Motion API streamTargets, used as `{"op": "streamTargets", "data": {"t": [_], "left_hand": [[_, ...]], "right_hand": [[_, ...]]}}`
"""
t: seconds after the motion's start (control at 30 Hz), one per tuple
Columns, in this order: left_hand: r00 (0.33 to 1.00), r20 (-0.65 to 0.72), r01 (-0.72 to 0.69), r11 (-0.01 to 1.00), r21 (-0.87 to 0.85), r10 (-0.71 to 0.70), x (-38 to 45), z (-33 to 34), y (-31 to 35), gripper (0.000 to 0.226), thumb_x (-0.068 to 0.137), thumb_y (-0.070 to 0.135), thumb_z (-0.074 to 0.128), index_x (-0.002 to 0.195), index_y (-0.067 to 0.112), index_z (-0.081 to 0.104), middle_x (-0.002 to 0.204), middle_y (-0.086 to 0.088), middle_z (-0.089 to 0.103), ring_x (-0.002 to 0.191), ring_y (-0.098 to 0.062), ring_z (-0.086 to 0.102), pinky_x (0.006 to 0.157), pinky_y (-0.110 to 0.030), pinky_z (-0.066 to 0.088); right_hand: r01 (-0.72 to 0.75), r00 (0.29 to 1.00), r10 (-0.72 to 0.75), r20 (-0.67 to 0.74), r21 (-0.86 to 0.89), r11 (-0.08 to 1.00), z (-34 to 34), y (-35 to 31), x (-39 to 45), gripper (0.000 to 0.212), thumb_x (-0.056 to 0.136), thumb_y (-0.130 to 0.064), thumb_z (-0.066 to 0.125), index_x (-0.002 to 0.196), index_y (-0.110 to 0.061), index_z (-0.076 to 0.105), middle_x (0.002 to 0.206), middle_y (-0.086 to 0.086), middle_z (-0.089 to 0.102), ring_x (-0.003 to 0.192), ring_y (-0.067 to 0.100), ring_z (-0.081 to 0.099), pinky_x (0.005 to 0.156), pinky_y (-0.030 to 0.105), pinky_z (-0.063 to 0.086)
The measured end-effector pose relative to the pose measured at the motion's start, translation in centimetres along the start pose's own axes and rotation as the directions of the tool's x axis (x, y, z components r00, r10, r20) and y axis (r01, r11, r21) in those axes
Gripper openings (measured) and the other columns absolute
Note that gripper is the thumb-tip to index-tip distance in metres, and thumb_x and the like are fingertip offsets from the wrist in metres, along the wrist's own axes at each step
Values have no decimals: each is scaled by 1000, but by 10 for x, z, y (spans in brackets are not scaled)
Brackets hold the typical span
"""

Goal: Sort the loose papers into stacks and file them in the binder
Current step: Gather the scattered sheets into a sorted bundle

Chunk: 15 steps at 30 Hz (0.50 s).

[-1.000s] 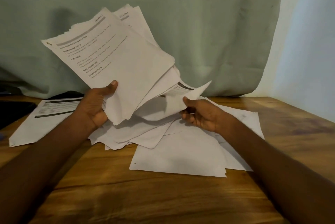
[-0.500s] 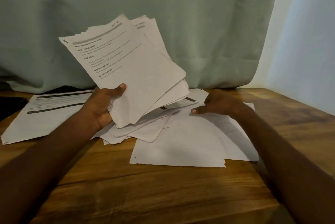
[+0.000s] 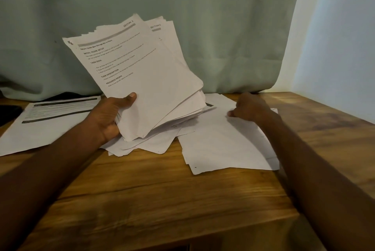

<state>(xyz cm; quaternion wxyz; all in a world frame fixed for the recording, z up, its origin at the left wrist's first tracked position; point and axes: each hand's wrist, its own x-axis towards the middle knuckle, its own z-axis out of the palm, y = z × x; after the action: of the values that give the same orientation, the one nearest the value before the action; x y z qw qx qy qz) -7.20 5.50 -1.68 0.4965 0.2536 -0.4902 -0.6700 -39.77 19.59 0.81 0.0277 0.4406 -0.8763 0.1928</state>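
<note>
The left hand (image 3: 110,115) grips a thick sheaf of printed pages (image 3: 142,80) by its lower left corner, thumb pressed flat across the front sheet and the other fingers curled behind. The sheaf is tilted up off the wooden table (image 3: 162,200), its edges uneven and fanned, with "SECTION 1" readable at the top right of the front page and headings such as "INITIAL SCENE SETUP" and "TASK GOAL" below it. The right hand (image 3: 250,108) is down on the loose papers (image 3: 223,145), fingers curled under; it appears to pinch the edge of a sheet there, though the fingertips are turned away and the contact is hard to make out.

Taking the raised sheaf as the landmark: directly beneath it lies a messy heap of overlapping blank-side sheets (image 3: 146,145), some corners poking out toward the near edge of the table. To the right of the sheaf, the loose papers spread in a rough pile under the right hand. To its left, a printed page with dark bars (image 3: 50,120) lies flat on the table, apart from the heap. Behind the sheaf hangs a pale green curtain (image 3: 182,7), and far to its left a dark object (image 3: 9,113) sits at the table's edge, too cut off to identify.
</note>
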Motion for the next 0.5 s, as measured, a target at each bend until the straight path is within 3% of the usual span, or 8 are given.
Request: {"op": "streamTargets", "data": {"t": [0.1,0.17,0.27,0.37,0.43,0.5], "left_hand": [[1000,-4,-1,1000,4,1,1,-1,-1,43,96,6,64,137,17,60,124,-3,70,104,-20,69,80,-38,55],[1000,-7,-2,1000,14,2,2,-2,-2,45,96,6,64,140,16,58,127,-4,69,104,-20,69,78,-37,55],[1000,0,4,1000,22,-4,3,-3,-3,49,95,6,66,142,16,57,131,-6,68,115,-24,66,83,-39,56],[1000,-4,11,1000,12,-11,0,-1,-3,44,95,6,65,137,15,59,123,-5,70,108,-22,67,82,-39,55],[1000,12,13,1000,9,-13,-1,1,-2,35,96,5,64,128,17,63,117,-3,71,103,-20,68,83,-39,55],[999,34,20,1000,11,-21,-2,3,-2,28,96,5,63,119,21,65,113,-1,72,100,-19,69,85,-41,55]], "right_hand": [[46,939,-50,341,18,999,-2,-27,-17,116,61,-85,73,149,-16,44,152,5,46,134,29,48,107,43,46],[136,884,-62,463,-128,982,1,-44,-28,121,64,-87,68,157,-19,31,165,3,31,147,29,35,116,45,36],[139,910,-85,405,-106,985,1,-44,-28,106,74,-73,73,155,-17,35,162,5,36,144,28,38,110,42,36],[89,955,-81,284,-16,996,1,-30,-22,95,73,-58,85,147,-15,44,151,7,48,134,27,48,105,38,41],[104,979,-100,177,-12,995,-1,-27,-27,92,68,-61,86,140,-15,51,144,7,54,128,28,52,108,45,43],[143,985,-144,96,19,989,-4,-32,-41,97,67,-76,77,138,-15,51,143,7,55,127,28,53,107,50,44]]}}
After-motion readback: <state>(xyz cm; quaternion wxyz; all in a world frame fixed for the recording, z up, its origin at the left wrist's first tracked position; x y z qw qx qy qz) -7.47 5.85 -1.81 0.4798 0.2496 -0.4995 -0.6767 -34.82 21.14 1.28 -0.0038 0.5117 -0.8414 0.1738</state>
